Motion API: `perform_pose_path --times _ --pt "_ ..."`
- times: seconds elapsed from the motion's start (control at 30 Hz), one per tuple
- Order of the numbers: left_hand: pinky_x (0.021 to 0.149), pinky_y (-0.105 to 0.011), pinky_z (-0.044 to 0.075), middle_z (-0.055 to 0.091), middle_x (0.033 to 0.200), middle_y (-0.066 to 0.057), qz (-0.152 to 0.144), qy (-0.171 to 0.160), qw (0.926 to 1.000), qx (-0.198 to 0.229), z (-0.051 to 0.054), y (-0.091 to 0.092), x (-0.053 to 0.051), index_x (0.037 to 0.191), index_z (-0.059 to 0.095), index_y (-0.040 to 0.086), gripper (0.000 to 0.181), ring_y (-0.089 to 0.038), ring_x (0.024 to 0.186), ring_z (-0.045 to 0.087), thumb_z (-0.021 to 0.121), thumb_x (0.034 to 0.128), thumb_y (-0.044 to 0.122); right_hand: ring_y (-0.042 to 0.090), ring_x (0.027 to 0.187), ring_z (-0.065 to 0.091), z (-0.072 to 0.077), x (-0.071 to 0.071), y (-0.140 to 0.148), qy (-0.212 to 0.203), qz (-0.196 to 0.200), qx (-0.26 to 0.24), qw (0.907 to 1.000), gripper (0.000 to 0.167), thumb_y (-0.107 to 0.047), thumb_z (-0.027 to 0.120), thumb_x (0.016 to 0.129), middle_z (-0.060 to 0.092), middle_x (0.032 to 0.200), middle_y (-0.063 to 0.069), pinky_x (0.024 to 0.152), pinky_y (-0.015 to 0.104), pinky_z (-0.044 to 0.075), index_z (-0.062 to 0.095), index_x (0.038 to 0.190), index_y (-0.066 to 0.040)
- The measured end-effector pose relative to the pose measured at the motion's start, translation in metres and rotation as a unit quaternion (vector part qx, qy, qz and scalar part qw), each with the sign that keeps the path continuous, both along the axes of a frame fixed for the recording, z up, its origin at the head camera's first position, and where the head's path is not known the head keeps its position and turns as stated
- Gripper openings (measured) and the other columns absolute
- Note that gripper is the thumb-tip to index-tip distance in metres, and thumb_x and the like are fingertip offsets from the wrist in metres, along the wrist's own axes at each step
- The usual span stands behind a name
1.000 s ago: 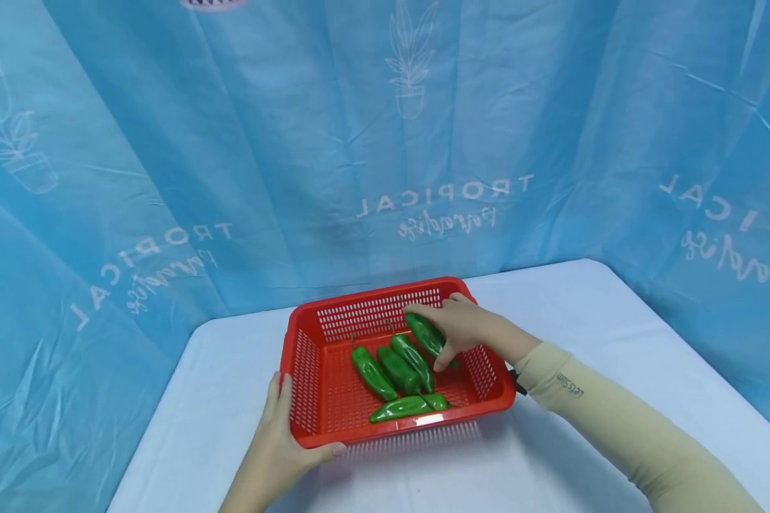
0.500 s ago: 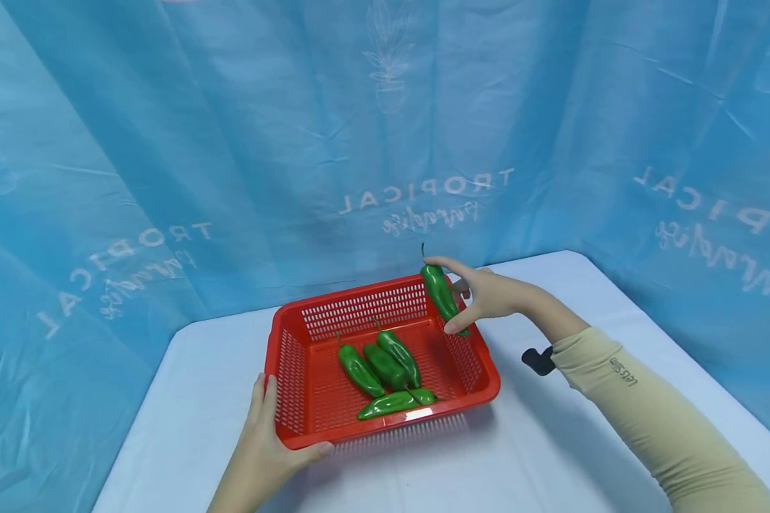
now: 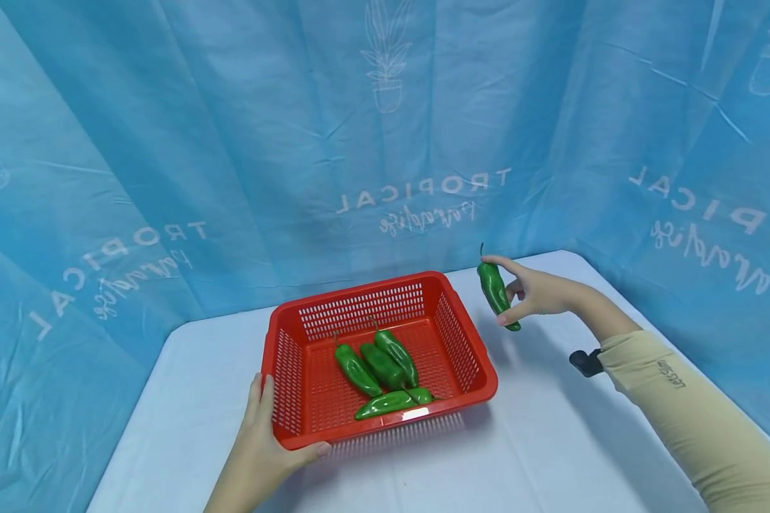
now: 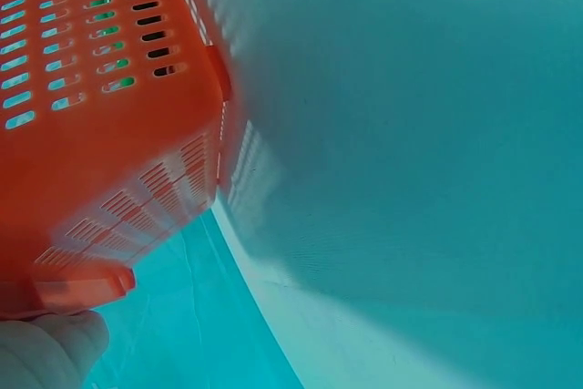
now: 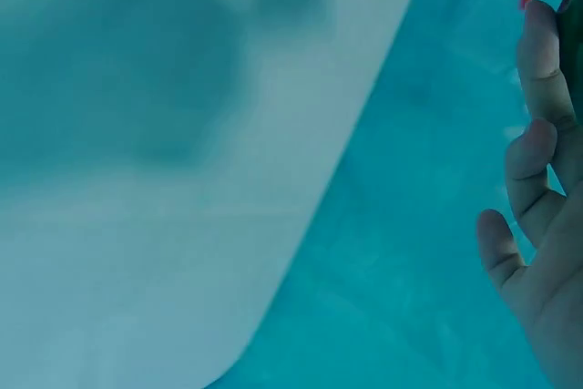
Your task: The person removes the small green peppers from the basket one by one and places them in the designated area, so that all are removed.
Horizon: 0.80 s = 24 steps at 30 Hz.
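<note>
In the head view a red basket point(image 3: 385, 285) holds several green peppers point(image 3: 356, 370). My left hand point(image 3: 259, 442) grips the basket's near left corner, thumb along the front rim; the left wrist view shows its fingers point(image 4: 55, 348) against the red rim point(image 4: 73, 296). My right hand point(image 3: 539, 291) pinches one green pepper point(image 3: 495, 291) between thumb and finger, stem up, above the table to the right of the basket. In the right wrist view that hand point(image 5: 547, 179) is at the right edge, with a sliver of the pepper point(image 5: 572, 43) showing.
The white-covered table point(image 3: 199, 385) extends around the basket. A blue printed curtain point(image 3: 282, 157) hangs behind and at both sides. A small black object point(image 3: 586, 363) is seen at my right wrist, beside the sleeve.
My right hand has lifted the pepper out of the basket and carried it to the right, past the rim. My left hand has kept its hold on the corner.
</note>
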<state>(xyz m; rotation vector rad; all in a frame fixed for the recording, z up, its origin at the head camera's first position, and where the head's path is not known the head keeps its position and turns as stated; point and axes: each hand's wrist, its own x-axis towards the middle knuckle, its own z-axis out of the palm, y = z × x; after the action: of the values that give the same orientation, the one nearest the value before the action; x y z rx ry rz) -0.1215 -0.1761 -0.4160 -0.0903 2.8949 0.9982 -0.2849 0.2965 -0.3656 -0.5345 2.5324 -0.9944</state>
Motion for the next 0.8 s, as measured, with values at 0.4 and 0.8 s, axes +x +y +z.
perform_pose_path --times 0.4,0.8 --pt "0.094 -0.056 0.054 0.003 0.165 -0.017 -0.001 0.005 1.0 0.005 0.0 -0.001 0.0 0.16 0.0 0.006 0.147 -0.042 0.142 0.031 0.084 0.0577 0.07 0.02 0.086 0.057 -0.035 0.001 0.03 -0.047 -0.043 0.059 0.9962 0.118 -0.042 0.083 0.078 0.061 0.087 0.008 0.073 0.033 0.043 0.0 0.159 -0.023" --pt "0.097 -0.056 0.052 0.002 0.165 -0.017 0.0 0.006 1.0 -0.002 -0.001 -0.001 0.0 0.16 -0.001 0.006 0.147 -0.042 0.143 0.031 0.083 0.0574 0.071 0.021 0.093 0.059 -0.06 -0.006 0.037 -0.067 -0.054 0.116 0.9895 0.121 -0.049 0.084 0.074 0.066 0.098 0.01 0.082 0.041 0.048 0.003 0.158 -0.018"
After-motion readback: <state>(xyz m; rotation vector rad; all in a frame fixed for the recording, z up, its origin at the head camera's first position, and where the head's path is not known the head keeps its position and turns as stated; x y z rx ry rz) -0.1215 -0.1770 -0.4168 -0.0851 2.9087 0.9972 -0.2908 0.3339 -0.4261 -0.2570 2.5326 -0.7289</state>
